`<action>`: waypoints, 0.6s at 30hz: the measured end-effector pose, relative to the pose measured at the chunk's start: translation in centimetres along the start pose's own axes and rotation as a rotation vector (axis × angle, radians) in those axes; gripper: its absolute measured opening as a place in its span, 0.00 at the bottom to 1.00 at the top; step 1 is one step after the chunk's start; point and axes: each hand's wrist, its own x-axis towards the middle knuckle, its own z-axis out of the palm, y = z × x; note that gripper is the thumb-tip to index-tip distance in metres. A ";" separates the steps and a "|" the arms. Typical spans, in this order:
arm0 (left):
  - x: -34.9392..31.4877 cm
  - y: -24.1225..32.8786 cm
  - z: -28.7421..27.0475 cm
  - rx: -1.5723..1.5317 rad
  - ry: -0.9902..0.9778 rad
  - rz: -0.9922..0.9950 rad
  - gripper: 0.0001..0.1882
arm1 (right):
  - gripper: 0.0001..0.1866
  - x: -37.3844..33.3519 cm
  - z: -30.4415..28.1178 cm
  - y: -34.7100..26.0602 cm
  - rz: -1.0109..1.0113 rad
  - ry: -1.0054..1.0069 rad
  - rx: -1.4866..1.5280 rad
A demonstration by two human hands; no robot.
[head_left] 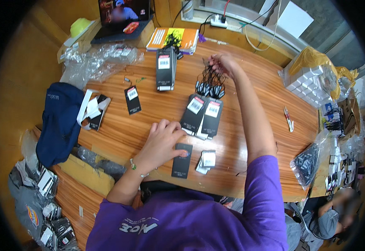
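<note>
On the wooden table (249,125) in front of me lie two overlapping stacks of black hang tags (211,121) with white labels and black strings (209,79). Beyond them, my right hand (223,65) is closed on the gathered string ends. My left hand (161,142) lies palm down with its fingers spread, near the stacks' lower left corner. Its thumb touches a single black tag (180,169) close to the table's front edge. Just right of that tag sits a small pile of white stickers (208,159).
Another tag stack (165,75) and a lone tag (132,100) lie farther back. Left are a navy cloth bag (59,123) and clear plastic (96,62). Snippers (288,119) and a box of white cartons (310,81) stand right. A laptop (124,19) is behind; someone sits lower right.
</note>
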 end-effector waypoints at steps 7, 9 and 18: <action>-2.7 0.7 3.6 0.119 0.015 -0.028 0.37 | 0.14 -8.9 0.4 0.3 -0.667 0.273 -0.580; -3.0 0.5 4.0 0.122 0.017 -0.047 0.37 | 0.13 -17.1 3.1 -0.8 -0.530 0.014 -0.581; -3.1 0.8 3.7 -0.092 0.205 0.005 0.29 | 0.17 -30.0 7.5 7.7 -0.397 0.044 -0.803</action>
